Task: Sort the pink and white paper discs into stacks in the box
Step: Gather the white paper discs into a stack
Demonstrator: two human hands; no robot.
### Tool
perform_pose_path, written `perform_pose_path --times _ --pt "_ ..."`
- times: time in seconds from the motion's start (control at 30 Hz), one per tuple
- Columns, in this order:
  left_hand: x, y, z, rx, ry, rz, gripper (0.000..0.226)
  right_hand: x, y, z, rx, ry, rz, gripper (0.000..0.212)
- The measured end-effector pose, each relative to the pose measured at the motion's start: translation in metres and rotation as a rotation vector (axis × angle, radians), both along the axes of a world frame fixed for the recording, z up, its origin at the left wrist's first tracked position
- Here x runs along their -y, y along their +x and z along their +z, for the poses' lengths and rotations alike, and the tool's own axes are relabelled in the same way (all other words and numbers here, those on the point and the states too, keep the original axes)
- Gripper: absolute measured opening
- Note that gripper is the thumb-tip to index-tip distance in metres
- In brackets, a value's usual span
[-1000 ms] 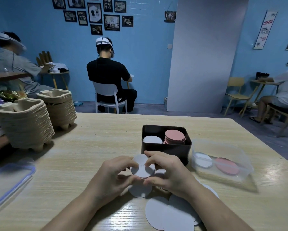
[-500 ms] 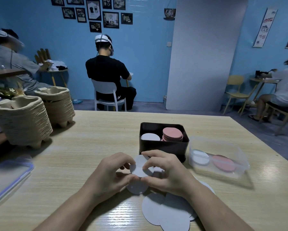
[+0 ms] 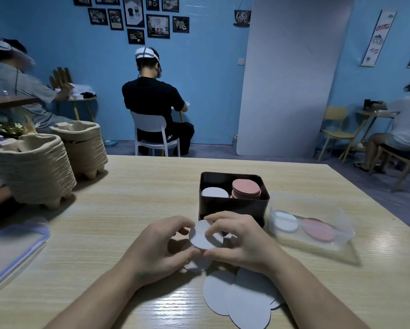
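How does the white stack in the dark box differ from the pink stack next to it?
The white stack sits left in the box, the pink stack right. The pink stack stands taller, its top above the rim; the white stack's top lies lower, near the rim. The pink stack's edges look slightly staggered; the white stack's side is hidden by the box wall. Both are round discs lying flat in one box.

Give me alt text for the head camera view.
The left hand and right hand pinch a white paper disc over a wooden table, in front of a dark box holding a white stack and a taller pink stack. Loose white discs lie nearer the person; a clear container sits right of the box.
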State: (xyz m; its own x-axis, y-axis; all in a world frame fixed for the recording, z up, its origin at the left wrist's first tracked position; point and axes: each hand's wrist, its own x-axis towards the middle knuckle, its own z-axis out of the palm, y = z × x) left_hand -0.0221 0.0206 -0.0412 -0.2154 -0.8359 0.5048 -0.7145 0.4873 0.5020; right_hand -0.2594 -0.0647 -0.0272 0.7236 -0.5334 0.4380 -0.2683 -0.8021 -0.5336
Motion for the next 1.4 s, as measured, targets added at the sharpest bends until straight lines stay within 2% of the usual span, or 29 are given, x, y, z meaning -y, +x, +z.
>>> perform_pose_path --times 0.1,0.23,0.3,0.6,0.87,1.07,1.17,1.4 --pt "-0.003 0.0 0.0 0.006 0.066 0.032 0.046 0.002 -0.006 0.004 -0.036 0.024 -0.023 0.029" --pt "-0.002 -0.002 0.0 0.138 0.141 0.055 0.065 0.002 -0.013 0.011 -0.109 0.01 -0.051 0.029" --pt "-0.002 -0.001 -0.001 0.145 0.165 0.064 0.066 0.001 -0.018 0.014 -0.131 -0.007 -0.066 0.03" --pt "-0.006 0.003 -0.002 0.071 0.137 0.107 0.044 -0.007 -0.029 -0.002 -0.096 0.035 -0.124 0.03" --pt "-0.007 0.004 0.001 -0.019 0.051 0.138 0.043 -0.01 -0.034 -0.004 -0.124 0.001 -0.145 0.026" --pt "-0.005 -0.004 0.006 -0.061 -0.056 0.105 0.036 -0.008 -0.032 -0.007 -0.126 -0.031 -0.143 0.041" --pt "0.0 -0.014 0.008 0.001 -0.079 0.042 0.036 -0.008 -0.032 -0.004 -0.095 -0.056 -0.095 0.041" --pt "0.016 -0.034 0.01 0.107 -0.121 -0.029 0.03 -0.008 -0.034 -0.007 -0.036 -0.064 -0.108 0.025"
